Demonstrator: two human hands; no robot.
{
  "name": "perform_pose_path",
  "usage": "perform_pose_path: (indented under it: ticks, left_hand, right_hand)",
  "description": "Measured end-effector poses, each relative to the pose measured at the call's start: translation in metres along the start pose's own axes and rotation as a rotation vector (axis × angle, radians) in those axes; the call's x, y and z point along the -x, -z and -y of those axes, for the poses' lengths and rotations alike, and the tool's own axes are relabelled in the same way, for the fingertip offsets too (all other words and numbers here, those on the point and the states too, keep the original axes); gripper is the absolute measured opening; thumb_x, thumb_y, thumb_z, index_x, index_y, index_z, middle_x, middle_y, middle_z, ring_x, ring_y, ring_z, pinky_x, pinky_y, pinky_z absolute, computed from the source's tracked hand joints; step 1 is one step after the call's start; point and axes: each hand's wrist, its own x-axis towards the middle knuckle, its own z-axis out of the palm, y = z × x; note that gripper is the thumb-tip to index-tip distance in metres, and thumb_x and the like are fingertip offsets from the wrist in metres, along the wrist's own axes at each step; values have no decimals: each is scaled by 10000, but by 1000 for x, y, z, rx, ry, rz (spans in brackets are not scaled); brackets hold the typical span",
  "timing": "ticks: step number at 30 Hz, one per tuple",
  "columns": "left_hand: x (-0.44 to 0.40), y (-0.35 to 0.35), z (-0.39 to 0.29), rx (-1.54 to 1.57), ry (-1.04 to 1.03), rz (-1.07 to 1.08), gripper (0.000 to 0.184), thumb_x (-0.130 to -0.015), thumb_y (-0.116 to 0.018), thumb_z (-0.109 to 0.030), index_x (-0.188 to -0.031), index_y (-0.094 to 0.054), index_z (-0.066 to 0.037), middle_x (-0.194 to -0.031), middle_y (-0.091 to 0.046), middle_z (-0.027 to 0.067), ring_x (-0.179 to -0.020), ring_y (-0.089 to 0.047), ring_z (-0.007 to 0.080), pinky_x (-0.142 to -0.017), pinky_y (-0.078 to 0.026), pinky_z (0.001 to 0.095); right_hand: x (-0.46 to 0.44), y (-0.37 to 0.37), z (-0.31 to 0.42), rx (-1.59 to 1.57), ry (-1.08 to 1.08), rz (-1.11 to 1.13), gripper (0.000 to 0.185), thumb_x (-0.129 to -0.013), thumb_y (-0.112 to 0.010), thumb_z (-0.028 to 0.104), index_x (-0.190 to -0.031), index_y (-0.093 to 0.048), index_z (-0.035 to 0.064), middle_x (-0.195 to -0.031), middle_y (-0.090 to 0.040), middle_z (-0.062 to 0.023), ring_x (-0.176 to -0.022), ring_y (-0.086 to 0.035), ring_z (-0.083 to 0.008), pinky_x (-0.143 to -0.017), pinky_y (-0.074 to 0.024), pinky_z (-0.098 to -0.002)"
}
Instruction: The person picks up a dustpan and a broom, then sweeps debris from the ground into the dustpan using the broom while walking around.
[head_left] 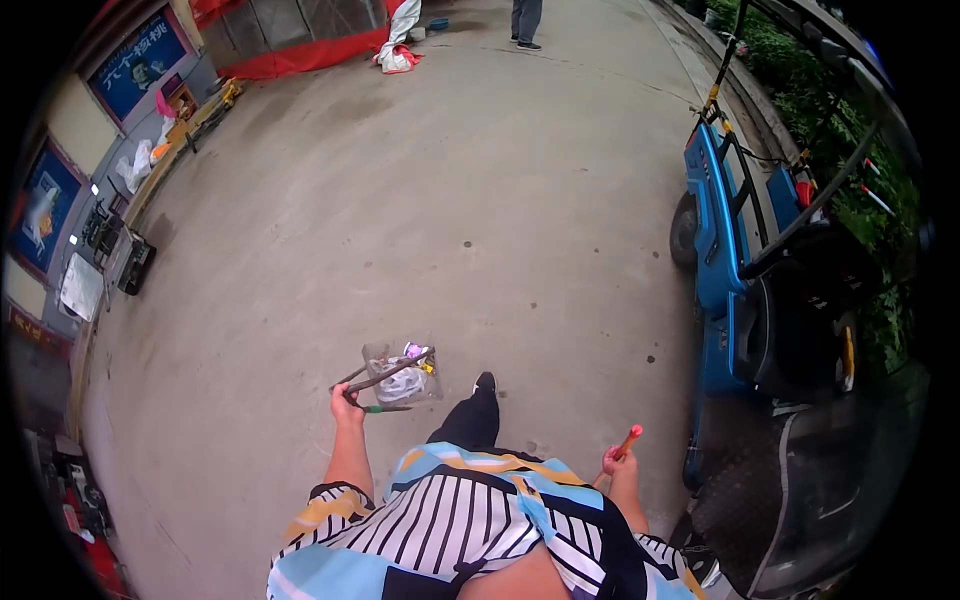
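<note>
My left hand (345, 403) is closed round the dark handle (385, 374) of a clear, box-like container (432, 392). Inside the container lie white plastic and small pink and yellow scraps. A green, pointed piece (385, 408) sticks out beside the same hand. On the other side, my right hand (619, 463) grips an orange-red stick (629, 441), its pinkish end pointing up. The stick's lower part is hidden by the hand and arm.
A blue vehicle (716, 250) stands along the right, beside green plants (888, 225). Far ahead a person's legs (526, 22) show. White and red bags (398, 58) lie near a red-edged stall. Along the left wall are a ledge, bags (133, 167) and a cart (130, 262).
</note>
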Motion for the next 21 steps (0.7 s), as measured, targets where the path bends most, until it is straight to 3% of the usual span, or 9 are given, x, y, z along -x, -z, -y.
perform_pose_path:
  ticks: [2, 4, 8, 11, 14, 15, 17, 18, 21]
  left_hand:
    - [-30, -87, 10, -65, 29, -17, 120, -662, -606, -41, -708, -498, -66, -610, -513, 25, -480, -469, 144, -462, -386, 233]
    - [-62, -178, 21, -119, 19, 1, 86, -668, -584, -37, -697, -507, -62, -614, -524, 30, -467, -471, 141, -441, -385, 216]
    - [-117, -308, 46, -212, 49, 36, 64, -669, -563, -44, -676, -504, -66, -618, -518, 24, -464, -460, 126, -415, -380, 201]
    - [-160, -407, 76, -252, 69, 85, 61, -669, -562, -50, -679, -504, -67, -617, -511, 20, -461, -448, 121, -418, -376, 205]
    - [-212, -488, 117, -278, 88, 64, 65, -666, -555, -48, -690, -498, -68, -617, -506, 23, -467, -448, 123, -413, -365, 207]
    - [-210, -515, 124, -256, 76, 169, 63, -669, -546, -56, -683, -486, -70, -616, -499, 25, -478, -451, 126, -412, -355, 208]
    - [-208, -567, 140, -248, 29, 19, 66, -672, -541, -63, -686, -477, -75, -610, -491, 18, -478, -449, 124, -414, -350, 203]
    - [-216, -602, 143, -235, 2, -40, 68, -674, -538, -67, -687, -472, -78, -608, -487, 14, -478, -448, 123, -414, -347, 201]
    - [-259, -707, 149, -215, 83, 40, 83, -704, -523, -120, -705, -442, -102, -611, -470, 2, -473, -421, 118, -446, -355, 207]
  right_hand:
    - [4, -11, -7, 820, 438, 335, 130, -815, -522, 155, -804, -498, 28, -700, -490, -66, -626, -517, -176, -563, -470, -281]
    - [14, -37, -5, 1084, 651, 451, 85, -791, -519, 105, -767, -490, 29, -695, -477, -62, -614, -500, -176, -569, -462, -287]
    - [12, -94, 1, 845, 553, 351, 70, -744, -513, 4, -692, -474, 31, -683, -451, -55, -591, -467, -175, -580, -447, -299]
    - [-28, -139, -5, 529, 450, 311, 113, -748, -578, 28, -699, -476, 32, -656, -480, -18, -598, -472, -114, -570, -411, -266]
    - [-46, -232, -3, 770, 570, 253, 136, -738, -605, 13, -698, -476, 24, -638, -482, -7, -612, -479, -94, -568, -398, -249]
    - [-38, -282, 0, 925, 607, 245, 131, -731, -597, -2, -691, -475, 20, -634, -476, -11, -613, -481, -101, -569, -398, -248]
    - [26, -409, 3, 1196, 599, 284, 125, -718, -582, -32, -676, -473, 13, -625, -464, -20, -615, -486, -115, -570, -400, -247]
    - [41, -465, 3, 1163, 524, 337, 124, -711, -574, -47, -669, -472, 9, -620, -458, -25, -616, -488, -123, -570, -401, -246]
    - [-91, -569, 38, 527, 228, 227, 73, -770, -506, 57, -754, -488, -12, -648, -470, -83, -554, -499, -181, -542, -457, -287]
